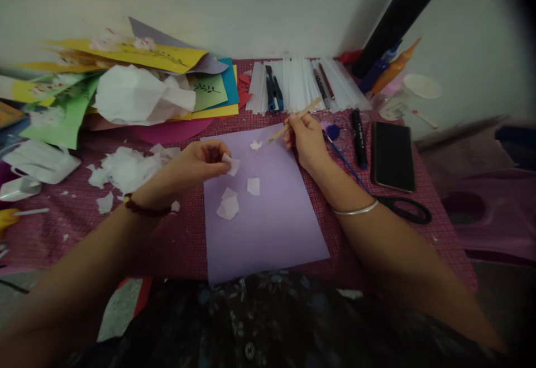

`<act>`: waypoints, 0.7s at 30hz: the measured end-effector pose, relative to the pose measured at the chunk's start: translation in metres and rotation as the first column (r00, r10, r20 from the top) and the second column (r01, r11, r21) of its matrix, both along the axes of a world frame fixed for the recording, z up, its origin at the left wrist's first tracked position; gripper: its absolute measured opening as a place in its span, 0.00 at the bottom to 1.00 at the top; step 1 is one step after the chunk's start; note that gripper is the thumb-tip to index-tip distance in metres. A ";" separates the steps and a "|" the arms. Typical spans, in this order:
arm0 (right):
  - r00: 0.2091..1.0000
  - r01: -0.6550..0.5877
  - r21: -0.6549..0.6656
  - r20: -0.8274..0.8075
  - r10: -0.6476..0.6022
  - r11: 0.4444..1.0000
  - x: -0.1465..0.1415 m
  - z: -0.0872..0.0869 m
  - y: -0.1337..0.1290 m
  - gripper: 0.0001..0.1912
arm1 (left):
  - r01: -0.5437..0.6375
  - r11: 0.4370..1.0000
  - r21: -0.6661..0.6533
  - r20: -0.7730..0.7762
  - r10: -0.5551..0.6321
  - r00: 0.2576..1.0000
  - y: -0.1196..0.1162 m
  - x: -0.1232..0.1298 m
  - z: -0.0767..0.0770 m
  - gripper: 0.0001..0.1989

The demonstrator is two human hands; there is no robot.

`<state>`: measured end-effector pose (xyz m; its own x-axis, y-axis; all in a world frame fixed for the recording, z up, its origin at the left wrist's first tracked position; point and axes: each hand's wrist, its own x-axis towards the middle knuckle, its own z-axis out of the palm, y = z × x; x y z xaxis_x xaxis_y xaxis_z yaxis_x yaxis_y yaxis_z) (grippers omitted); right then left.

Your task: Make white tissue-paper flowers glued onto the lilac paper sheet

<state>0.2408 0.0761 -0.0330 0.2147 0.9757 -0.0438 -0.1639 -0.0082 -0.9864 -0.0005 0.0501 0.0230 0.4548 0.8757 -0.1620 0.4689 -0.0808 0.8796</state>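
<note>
A sheet of purple paper (268,228) lies on the table in front of me. Over its upper left part, my left hand (209,160) pinches a small white paper piece (232,165) between thumb and fingers. My right hand (305,136) grips a flat wooden stick (309,108), its lower end pointing at a small crumpled white paper bit (255,145) on the sheet. Below that bit lies a square white paper scrap (253,186). A few overlapping white scraps (228,204) rest further left on the purple sheet.
Torn white paper (129,170) is heaped at left, below coloured sheets (167,61). White strips (293,86) at the back carry a blue-black cutter (274,91) and pens. At right are a black marker (359,139), black notebook (392,156), scissors (404,209) and paintbrush (347,161).
</note>
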 end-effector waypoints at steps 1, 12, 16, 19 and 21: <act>1.000 0.006 0.008 0.004 -0.006 1.000 0.001 -0.001 0.000 0.11 | -0.022 1.000 0.016 0.000 0.022 1.000 0.005 0.002 0.001 0.05; 0.982 0.160 0.169 0.076 -0.175 0.973 0.017 -0.012 0.014 0.18 | 0.027 0.982 0.186 -0.123 -0.004 0.992 0.041 0.064 -0.012 0.10; 0.975 0.112 0.264 0.159 -0.158 0.958 0.027 -0.020 0.020 0.21 | 0.070 0.957 0.281 -0.208 -0.010 0.978 0.050 0.073 -0.028 0.17; 0.972 0.117 0.302 0.161 -0.172 0.946 0.024 -0.019 0.019 0.22 | 0.079 0.947 0.313 -0.256 0.004 0.967 0.055 0.074 -0.034 0.19; 0.973 0.108 0.302 0.163 -0.163 0.947 0.018 -0.016 0.015 0.21 | 0.088 0.944 0.317 -0.271 0.001 0.962 0.055 0.074 -0.036 0.18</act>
<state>0.2592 0.0908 -0.0485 0.3228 0.9014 0.2886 0.0407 0.2915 -0.9557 0.0730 0.1056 -0.0128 0.4735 0.8808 0.0072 0.6699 -0.3654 0.6463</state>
